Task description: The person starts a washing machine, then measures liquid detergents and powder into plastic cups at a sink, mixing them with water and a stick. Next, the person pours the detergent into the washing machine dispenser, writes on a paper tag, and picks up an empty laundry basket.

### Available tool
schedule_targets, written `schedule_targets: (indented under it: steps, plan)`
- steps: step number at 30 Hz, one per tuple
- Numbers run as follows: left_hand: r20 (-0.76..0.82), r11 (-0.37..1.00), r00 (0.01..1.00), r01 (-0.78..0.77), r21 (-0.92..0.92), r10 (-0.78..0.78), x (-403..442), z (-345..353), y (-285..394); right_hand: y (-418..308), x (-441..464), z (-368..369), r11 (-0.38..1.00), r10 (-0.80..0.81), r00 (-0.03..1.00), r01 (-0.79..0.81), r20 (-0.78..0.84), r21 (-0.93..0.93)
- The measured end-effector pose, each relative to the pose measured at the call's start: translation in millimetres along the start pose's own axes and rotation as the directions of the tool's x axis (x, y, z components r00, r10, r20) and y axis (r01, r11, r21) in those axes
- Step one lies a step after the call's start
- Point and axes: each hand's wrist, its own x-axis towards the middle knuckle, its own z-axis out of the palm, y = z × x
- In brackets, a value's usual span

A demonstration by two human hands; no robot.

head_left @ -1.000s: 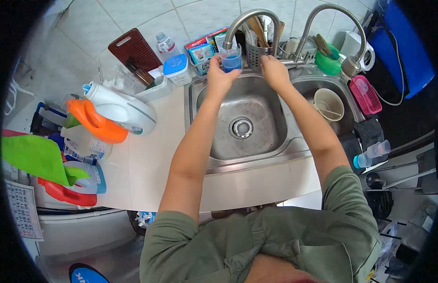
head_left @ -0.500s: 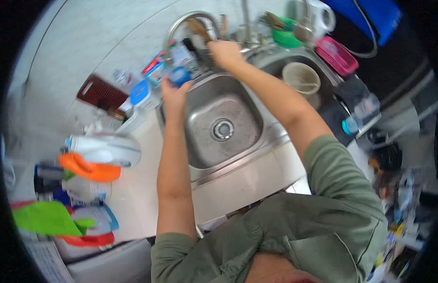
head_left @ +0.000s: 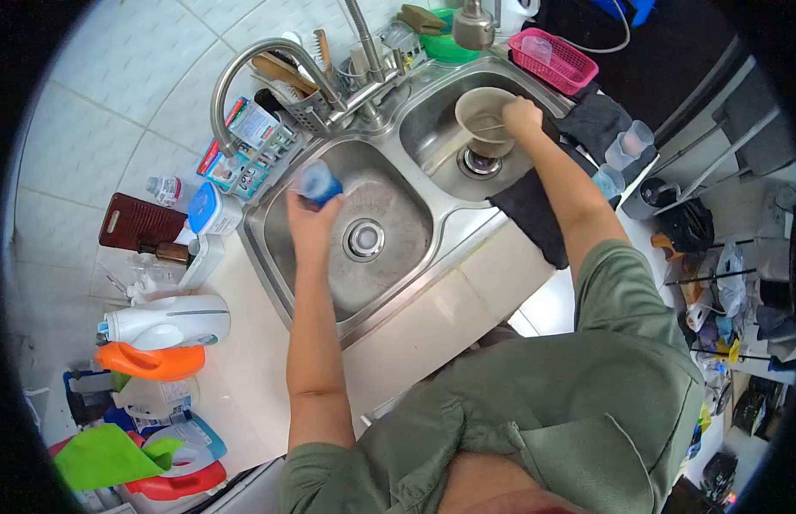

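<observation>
Over the left sink basin [head_left: 398, 248], my left hand [head_left: 311, 224] is closed around a small blue cup [head_left: 319, 182] with a whitish, translucent upper part. My right hand [head_left: 522, 118] reaches into the right basin [head_left: 432, 158]. Its fingers are closed at the rim of a beige bowl [head_left: 479, 103], which sits tilted beside the drain. Something thin, like a handle, lies inside the bowl; its kind is unclear. The fingertips of my right hand are partly hidden.
A curved faucet [head_left: 222, 94] arches behind the left basin, near a utensil holder [head_left: 312, 111]. A pink basket [head_left: 552, 64] and a black cloth [head_left: 531, 214] lie by the right basin. Several detergent bottles [head_left: 171, 321] line the left counter, near a brown washboard [head_left: 141, 221].
My right hand has moved from the utensil holder behind the faucet to the beige bowl in the right basin. My left hand still holds the blue cup, now over the left basin. The view has shifted.
</observation>
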Motion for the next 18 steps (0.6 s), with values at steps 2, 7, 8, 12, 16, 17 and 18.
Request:
schedule_targets:
  steps: [2, 7, 8, 12, 16, 17, 18]
  plan:
    - [-0.005, 0.999, 1.0, 0.021, -0.033, -0.021, -8.9, 12.6, -14.7, 17.0, 9.4, 25.3, 0.988, -0.126, 0.992, 0.123, -0.019, -0.096]
    - [-0.027, 0.986, 0.985, 0.168, -0.015, -0.169, -26.7, 36.4, -38.9, -3.8, -26.5, -26.5, 0.964, -0.221, 0.969, 0.235, -0.113, 0.127]
    - [0.004, 0.983, 0.987, 0.16, -0.09, -0.161, -27.0, 40.0, -49.8, -9.5, -45.4, -45.3, 0.938, -0.182, 0.949, 0.246, -0.258, 0.244]
    - [0.062, 0.977, 0.985, 0.171, -0.131, -0.164, -26.6, 46.6, -66.4, -35.6, -102.8, -109.7, 0.513, 0.045, 0.902, 0.347, -0.429, 0.785]
    - [0.067, 0.989, 0.99, 0.121, 0.086, -0.127, -26.8, 44.4, -81.0, -99.4, -159.0, -171.0, 0.061, 0.045, 0.893, 0.444, -0.447, 0.894]
    - [0.073, 0.992, 0.99, 0.117, 0.039, -0.119, -30.0, 45.9, -68.8, -111.9, -163.1, -174.5, 0.114, -0.036, 0.899, 0.438, -0.437, 0.892]
    - [0.065, 0.993, 0.991, 0.115, 0.04, -0.117, -31.6, 45.9, -69.0, -123.6, -166.6, -177.5, 0.167, -0.114, 0.9, 0.434, -0.42, 0.885]
